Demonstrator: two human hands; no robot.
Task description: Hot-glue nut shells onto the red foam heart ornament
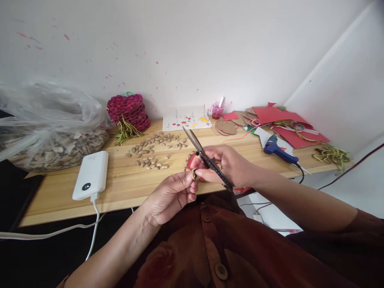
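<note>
My left hand (171, 196) pinches a small brown shell (194, 173), which looks like a nut shell, between thumb and fingers. In my right hand (229, 164) lies a pair of scissors (196, 144), its blades pointing up and away to the left. The tips of my right thumb and fingers also meet at the shell. Partly hidden behind my hands is a red piece (189, 160) edged with shells. Several loose shells (145, 151) are scattered on the wooden table (120, 188) beyond my left hand.
A plastic bag of shells (66, 148) and a white power bank (91, 174) with a cable stand left. Behind are a purple shell-covered piece (129, 110), a sheet with stars (186, 120) and a cup (217, 111). Rightward lie cardboard discs (226, 127), red card (276, 115) and a blue glue gun (279, 150).
</note>
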